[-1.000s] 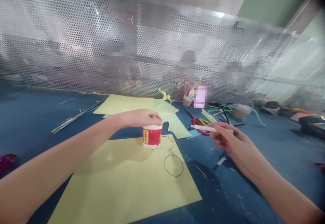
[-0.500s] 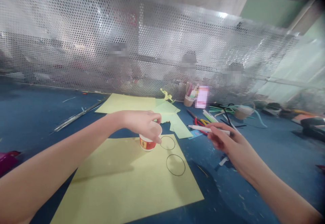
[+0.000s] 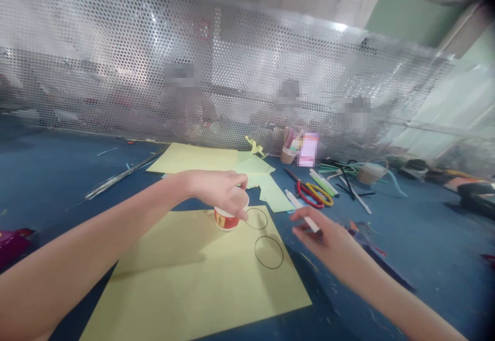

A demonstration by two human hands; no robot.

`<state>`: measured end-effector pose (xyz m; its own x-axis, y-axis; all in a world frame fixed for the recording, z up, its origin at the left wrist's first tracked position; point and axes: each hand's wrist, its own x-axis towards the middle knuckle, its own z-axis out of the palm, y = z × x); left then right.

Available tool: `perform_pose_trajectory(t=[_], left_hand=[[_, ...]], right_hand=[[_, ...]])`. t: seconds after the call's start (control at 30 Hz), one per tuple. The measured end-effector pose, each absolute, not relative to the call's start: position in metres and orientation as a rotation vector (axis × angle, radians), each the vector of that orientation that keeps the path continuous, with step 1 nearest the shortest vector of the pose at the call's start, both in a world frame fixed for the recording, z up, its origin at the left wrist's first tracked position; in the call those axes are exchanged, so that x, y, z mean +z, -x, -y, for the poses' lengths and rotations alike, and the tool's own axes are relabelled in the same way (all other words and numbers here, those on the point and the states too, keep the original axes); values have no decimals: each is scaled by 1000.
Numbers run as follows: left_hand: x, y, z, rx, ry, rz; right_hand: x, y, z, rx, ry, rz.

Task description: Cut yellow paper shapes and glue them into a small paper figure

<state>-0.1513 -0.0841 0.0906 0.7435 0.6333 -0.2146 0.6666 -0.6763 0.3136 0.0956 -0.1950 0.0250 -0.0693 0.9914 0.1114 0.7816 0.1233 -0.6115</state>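
My left hand reaches in from the left and grips a small red and white paper cup by its rim. The cup stands upright at the far edge of a large yellow paper sheet. Right beside the cup is one drawn circle, partly behind my fingertip. A second circle lies nearer to me. Over the sheet's right edge, my right hand holds a white marker in its fingers, its front end slanting up to the left. The palm side is partly hidden.
Behind the sheet lie more yellow paper and pale green pieces. Scissors with red and yellow handles, green markers and a cup of pens are at the right. A perforated metal screen closes off the back.
My right hand has moved left and toward me, bringing the marker closer to the sheet and tilting it more steeply. My left hand stays on the cup.
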Motion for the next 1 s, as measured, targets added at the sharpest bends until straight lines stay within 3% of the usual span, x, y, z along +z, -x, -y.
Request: perform_pose_trajectory(t=[0.23, 0.5, 0.7, 1.0], left_hand=[[93, 155, 79, -12, -2588, -1048], [76, 144, 55, 737, -2490, -1224], [61, 96, 32, 969, -2447, -1161], [39, 30, 6, 917, -2440, -1148]], right_hand=[[19, -83, 199, 257, 1708, 2126], [-3, -140, 173, -295, 1831, 2301], [-4, -151, 154, -180, 1894, 2370], [26, -177, 147, -94, 2148, 2063]])
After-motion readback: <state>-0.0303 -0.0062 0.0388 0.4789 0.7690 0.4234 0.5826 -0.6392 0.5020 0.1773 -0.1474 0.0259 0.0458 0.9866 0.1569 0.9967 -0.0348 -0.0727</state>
